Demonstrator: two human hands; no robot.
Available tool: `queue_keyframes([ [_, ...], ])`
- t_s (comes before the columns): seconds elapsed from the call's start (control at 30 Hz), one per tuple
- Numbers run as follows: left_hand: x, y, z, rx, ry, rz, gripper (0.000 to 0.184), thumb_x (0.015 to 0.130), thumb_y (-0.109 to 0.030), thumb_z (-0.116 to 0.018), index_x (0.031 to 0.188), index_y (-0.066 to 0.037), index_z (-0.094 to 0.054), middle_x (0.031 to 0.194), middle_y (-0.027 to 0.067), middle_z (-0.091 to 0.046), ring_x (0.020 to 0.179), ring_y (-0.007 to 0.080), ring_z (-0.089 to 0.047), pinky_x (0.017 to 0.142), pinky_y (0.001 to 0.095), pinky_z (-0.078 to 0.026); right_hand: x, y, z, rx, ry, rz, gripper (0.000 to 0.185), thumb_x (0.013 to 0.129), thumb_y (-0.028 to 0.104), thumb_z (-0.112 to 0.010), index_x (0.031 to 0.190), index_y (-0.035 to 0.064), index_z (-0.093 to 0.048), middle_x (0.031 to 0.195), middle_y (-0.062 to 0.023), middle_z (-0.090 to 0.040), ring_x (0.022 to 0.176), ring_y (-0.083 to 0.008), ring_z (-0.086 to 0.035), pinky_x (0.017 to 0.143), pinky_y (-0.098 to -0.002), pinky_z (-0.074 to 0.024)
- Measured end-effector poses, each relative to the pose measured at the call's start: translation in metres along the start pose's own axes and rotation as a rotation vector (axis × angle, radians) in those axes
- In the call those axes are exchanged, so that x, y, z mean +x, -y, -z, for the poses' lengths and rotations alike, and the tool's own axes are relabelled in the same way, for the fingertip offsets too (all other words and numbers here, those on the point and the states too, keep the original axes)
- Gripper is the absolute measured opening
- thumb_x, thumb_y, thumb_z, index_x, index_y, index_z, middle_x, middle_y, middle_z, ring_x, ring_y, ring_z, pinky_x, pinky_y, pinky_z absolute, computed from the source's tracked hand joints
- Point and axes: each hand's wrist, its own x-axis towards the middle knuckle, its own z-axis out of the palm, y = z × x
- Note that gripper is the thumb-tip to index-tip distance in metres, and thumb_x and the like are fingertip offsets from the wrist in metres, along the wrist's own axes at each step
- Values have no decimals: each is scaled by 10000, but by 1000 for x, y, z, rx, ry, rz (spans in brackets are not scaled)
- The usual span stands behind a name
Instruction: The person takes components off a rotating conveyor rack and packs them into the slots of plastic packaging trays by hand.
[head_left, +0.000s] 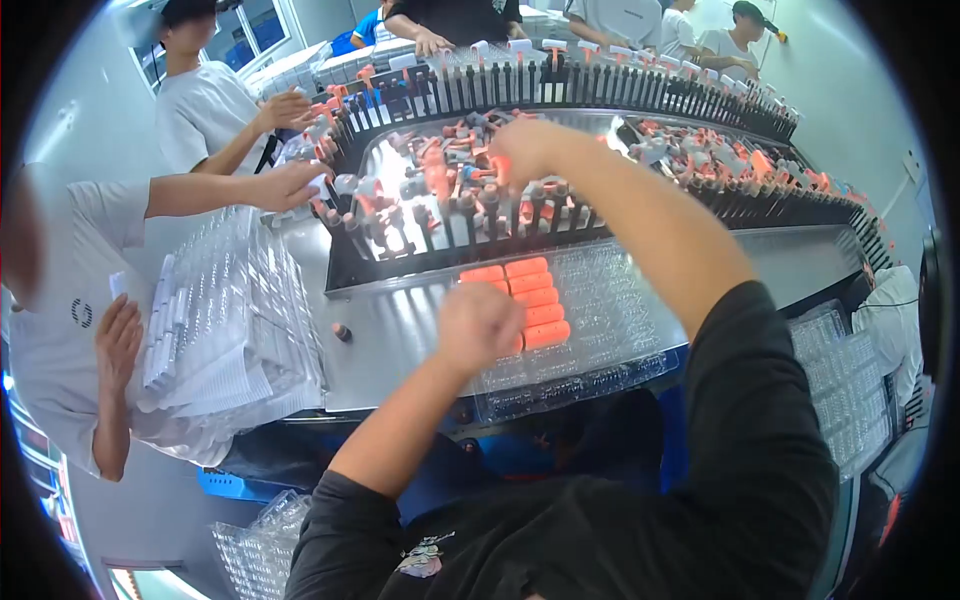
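Head view: possibly nudging orange pieces (541,314) askew in clear tray (610,320), with left hand (482,325) curled low over them; possibly snagging black pegs (490,212) with right hand (530,150) among heaped parts (435,170). Cannot tell contents of either grip. Beneath, shiny metal table (380,350); around, co-workers (205,110), pale walls (870,90).

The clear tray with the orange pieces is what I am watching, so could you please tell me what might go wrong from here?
The left hand is over the orange pieces and might nudge one. The clear tray lies near the table's front edge, so a bump could shift it off. The right hand reaches past black posts and may catch one.
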Motion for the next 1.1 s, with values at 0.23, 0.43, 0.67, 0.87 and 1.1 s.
queue_keyframes([
  [0.23,162,-83,50,-111,-174,-202,214,817,-245,-754,775,-64,-648,746,117,-619,690,317,-636,627,432,-502,-22,58,-109,400,-1289,119,357,819,145,-697,1166,61,-690,1045,-137,-728,1003,-327,-713,832,-460,-551],
  [0.43,239,68,-30,392,518,412,465,864,-472,-711,1026,-39,-756,1112,151,-759,1016,300,-721,871,423,-551,-171,176,-158,527,-1059,-102,459,818,46,-669,1274,87,-641,1179,-137,-706,992,-337,-699,859,-453,-547],
  [0.67,219,118,13,267,861,257,489,756,-407,-844,1084,-57,-745,1008,136,-784,932,313,-748,804,453,-564,-227,173,-194,613,-736,-226,505,904,97,-668,1398,93,-566,1274,-130,-671,1034,-382,-688,863,-476,-556],
  [0.87,139,-35,76,327,449,237,538,868,-241,-754,1354,-131,-551,994,183,-745,879,381,-738,753,486,-576,-202,153,-204,546,-513,-87,544,867,125,-738,1390,134,-590,1190,-132,-704,1057,-365,-683,877,-475,-553],
  [1.1,-42,-53,1,160,573,398,462,860,-218,-749,1270,-120,-559,1057,150,-697,940,406,-696,780,504,-572,-195,156,-210,613,-530,22,191,801,137,-769,967,55,-720,1046,-129,-726,1102,-350,-658,979,-482,-499],
])
